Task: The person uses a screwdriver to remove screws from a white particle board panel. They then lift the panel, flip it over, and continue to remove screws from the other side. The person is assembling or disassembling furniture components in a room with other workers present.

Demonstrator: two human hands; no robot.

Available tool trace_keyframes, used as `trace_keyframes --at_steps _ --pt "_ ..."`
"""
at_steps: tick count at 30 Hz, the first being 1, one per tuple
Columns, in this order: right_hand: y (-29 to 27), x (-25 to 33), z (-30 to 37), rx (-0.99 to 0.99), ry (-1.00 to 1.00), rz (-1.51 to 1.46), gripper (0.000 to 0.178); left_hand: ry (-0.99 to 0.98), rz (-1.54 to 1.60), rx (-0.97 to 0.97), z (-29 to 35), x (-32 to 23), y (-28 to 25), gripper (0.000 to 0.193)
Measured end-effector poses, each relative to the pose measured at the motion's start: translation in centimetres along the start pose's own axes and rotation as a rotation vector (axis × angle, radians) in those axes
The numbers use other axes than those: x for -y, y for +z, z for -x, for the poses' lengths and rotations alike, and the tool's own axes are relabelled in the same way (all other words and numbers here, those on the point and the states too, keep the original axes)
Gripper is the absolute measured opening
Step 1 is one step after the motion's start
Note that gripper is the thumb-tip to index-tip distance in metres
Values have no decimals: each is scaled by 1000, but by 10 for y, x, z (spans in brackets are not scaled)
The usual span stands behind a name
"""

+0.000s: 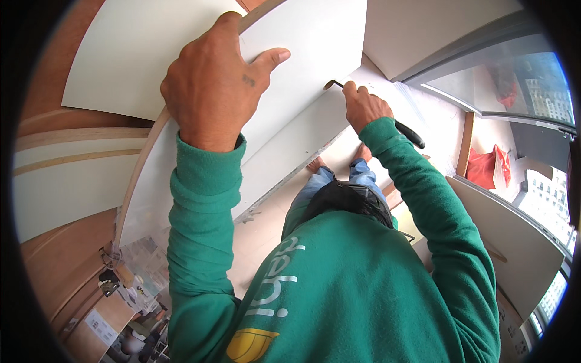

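Along the right part of a big, flat white board with a light brown wooden edge (308,54), the right grip (368,109) is clamped around a thin tool with a fat black handle (410,134). The tool lies on a slant. Its black end sticks out behind the hand, down and to the right, and its thin dark end points up and left, at a small round brown spot (329,85) on the board. The right grip is just beside this spot. The left grip (215,91) is farther off, clamped on the wooden edge, with its thumb (272,58) on the white face.

The left fingers go behind the board, so I cannot see how they hold it. The right hand hides the middle of the tool. The thin end is too small to tell if it touches the spot or goes in, and the spot may be a hole. A green sleeve (206,187) covers part of the board, and the picture's top cuts off its upper end.
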State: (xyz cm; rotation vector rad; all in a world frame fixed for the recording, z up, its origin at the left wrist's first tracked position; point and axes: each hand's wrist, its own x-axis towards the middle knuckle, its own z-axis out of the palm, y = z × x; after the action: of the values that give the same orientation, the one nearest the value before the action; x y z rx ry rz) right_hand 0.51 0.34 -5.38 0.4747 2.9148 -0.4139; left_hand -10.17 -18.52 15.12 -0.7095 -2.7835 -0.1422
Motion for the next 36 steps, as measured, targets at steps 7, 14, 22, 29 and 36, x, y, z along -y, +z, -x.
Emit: trace_keyframes --at_steps 7,14,22,29,36 --pt "-1 29 -5 208 240 -184 13 -35 -35 13 5 -8 -4 72" --pt "19 3 -23 718 456 -1312 16 -1 -5 -25 2 -8 -4 58" --pt "12 5 -11 529 468 -1135 23 17 -63 -33 -2 -12 -2 62" --pt "19 16 -20 351 182 -428 37 -54 -102 13 8 -20 0 77" --pt "5 0 -30 898 514 -1515 27 -112 -70 44 4 -30 -5 85"
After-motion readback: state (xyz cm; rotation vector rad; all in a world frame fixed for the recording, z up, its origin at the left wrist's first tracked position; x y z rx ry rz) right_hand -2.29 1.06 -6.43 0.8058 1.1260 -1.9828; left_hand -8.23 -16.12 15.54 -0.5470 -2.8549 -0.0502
